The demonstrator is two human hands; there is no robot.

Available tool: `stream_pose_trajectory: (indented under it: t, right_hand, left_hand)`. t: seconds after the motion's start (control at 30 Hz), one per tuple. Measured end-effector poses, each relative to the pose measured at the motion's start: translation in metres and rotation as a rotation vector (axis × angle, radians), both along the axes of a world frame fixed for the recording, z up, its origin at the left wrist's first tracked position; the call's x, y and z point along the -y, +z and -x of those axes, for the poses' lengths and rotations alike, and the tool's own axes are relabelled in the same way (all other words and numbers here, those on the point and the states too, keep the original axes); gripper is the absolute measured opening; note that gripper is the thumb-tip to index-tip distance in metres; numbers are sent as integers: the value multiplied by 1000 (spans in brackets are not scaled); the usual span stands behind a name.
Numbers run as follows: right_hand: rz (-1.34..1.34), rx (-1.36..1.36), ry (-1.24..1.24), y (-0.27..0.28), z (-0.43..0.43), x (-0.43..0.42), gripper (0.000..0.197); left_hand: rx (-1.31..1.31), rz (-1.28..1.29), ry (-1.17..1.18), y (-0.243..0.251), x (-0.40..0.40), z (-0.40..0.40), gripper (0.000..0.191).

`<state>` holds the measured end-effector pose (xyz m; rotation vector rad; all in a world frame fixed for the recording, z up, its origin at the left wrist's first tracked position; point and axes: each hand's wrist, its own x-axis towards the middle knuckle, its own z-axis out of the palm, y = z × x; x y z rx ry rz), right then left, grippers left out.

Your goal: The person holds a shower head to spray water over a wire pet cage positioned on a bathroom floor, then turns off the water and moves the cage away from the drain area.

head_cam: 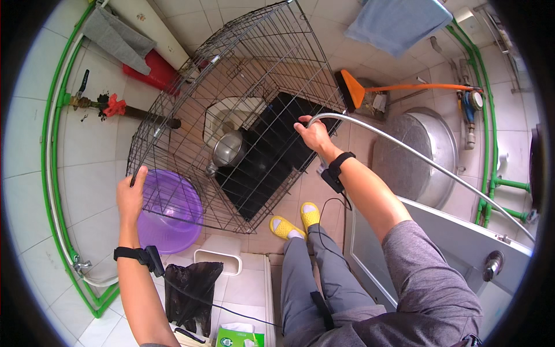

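A black wire pet cage (256, 65) stands tilted before me above the tiled floor. At its near left corner my left hand (132, 191) is closed around the wire edge. My right hand (313, 132), at the cage's right side, grips a flexible metal shower hose (390, 138) that arcs away to the lower right; the end of the hose is hidden by my hand and wrist. Seen through the wires are a black tray or mat (260, 160) and a metal pot (228, 148). Behind them is a squat toilet pan (217, 112).
A purple plastic basin (173, 234) sits below my left hand. An orange broom (355, 91) and a large metal basin (407, 160) lie to the right, near a white door (433, 243). A black plastic bag (193, 290) and white bin (221, 256) are close to my legs. Green pipes (54, 143) line the walls.
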<state>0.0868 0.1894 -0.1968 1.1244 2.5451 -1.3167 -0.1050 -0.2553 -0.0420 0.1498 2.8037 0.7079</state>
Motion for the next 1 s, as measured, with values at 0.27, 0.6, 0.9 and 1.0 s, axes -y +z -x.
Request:
stream_pose_trajectory:
  t: [0.27,0.6,0.9,1.0]
  right_hand:
    - [230,72,37,-22,35,-11,45]
    - [-125,147,451,35,46,-30,47]
    - [-210,92,407,26,50,-61,43]
    - [-293,137,439,24,56,-68,47]
  left_hand:
    - [-8,34,51,-3,1,-1,64]
    - [28,-25,103,7,-8,-9,60]
    - [45,-83,125,-13,-41,-8,63]
    - [31,-46,134,-27,-39,-1,64]
